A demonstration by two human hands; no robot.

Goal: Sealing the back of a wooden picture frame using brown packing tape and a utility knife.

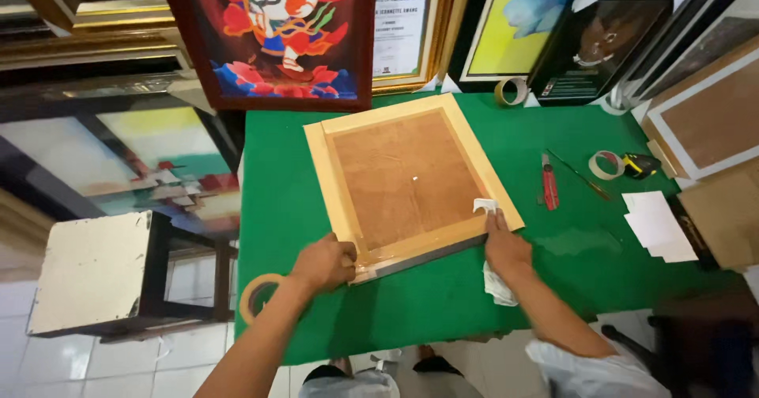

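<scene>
A picture frame [407,178] lies face down on the green table [545,129], its brown backing board edged with tan tape. My left hand [322,264] presses on the frame's near left corner, where the tape looks glossy. A roll of tan tape [254,298] hangs around my left wrist. My right hand [504,246] rests on the near right corner, holding a crumpled white cloth [497,285], with a white scrap [484,205] at its fingertips.
A red utility knife [549,183], a thin rod [579,175], a tape roll [606,165], a yellow-black tape measure [640,165] and white paper sheets [658,226] lie at right. Another tape roll [511,91] and framed pictures [273,34] stand behind. A stool [93,273] is at left.
</scene>
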